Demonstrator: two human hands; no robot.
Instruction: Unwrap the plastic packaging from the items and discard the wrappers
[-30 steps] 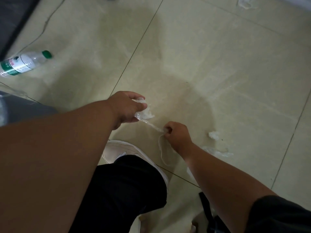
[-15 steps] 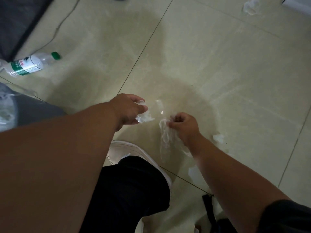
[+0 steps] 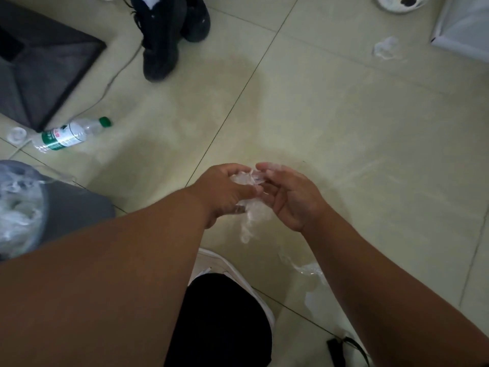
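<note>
Both hands meet at the centre of the frame, above a pale tiled floor (image 3: 344, 133). The left hand (image 3: 227, 192) has its grip closed around a crumpled clear plastic wrapper (image 3: 244, 180), fingers curled over it from the left. The right hand (image 3: 288, 197) sits palm up just beside it, fingers loosely spread and touching the same wrapper; whether they pinch it cannot be told. A wispy tail of the wrapper hangs below the hands, down to just above a white shoe (image 3: 211, 263) at lower centre. Whether an item remains inside the wrapper cannot be told.

Loose plastic scraps (image 3: 309, 268) lie on the floor under the right forearm. Another scrap (image 3: 386, 47) lies in the upper right, near a white box edge (image 3: 465, 27).

Left side of frame: a water bottle (image 3: 71, 133) with a green cap and label lies on its side. Below it, at the left edge, a bag of crumpled plastic (image 3: 18, 207). Upper left, a dark grey fabric bin (image 3: 39, 67). Top centre, a pair of black boots (image 3: 169, 30), with a thin cable (image 3: 116, 72) running beside them
</note>
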